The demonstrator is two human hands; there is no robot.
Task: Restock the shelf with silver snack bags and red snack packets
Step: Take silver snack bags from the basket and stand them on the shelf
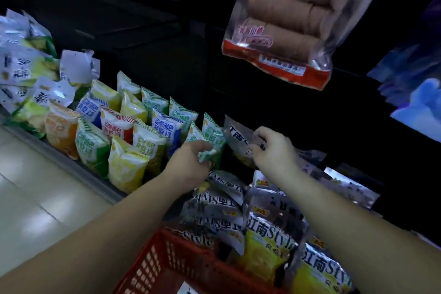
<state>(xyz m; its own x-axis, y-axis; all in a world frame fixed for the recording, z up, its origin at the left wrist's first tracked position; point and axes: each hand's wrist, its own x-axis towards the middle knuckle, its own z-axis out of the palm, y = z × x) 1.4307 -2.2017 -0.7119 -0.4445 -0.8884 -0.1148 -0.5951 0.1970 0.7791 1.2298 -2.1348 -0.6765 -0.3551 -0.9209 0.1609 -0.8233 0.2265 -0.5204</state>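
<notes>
Nearest, the red basket [167, 265] held a pile of silver snack bags [269, 241]. Beyond it, on the shelf [71, 162], the left hand [191, 162] gripped a green packet [212, 136]. The right hand [274, 148] pinched one silver bag [238, 138] standing just beside that packet. Higher up hung a clear bag of brown rolls [281, 19].

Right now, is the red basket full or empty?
Full: silver snack bags are heaped above the rim of the red basket.
</notes>
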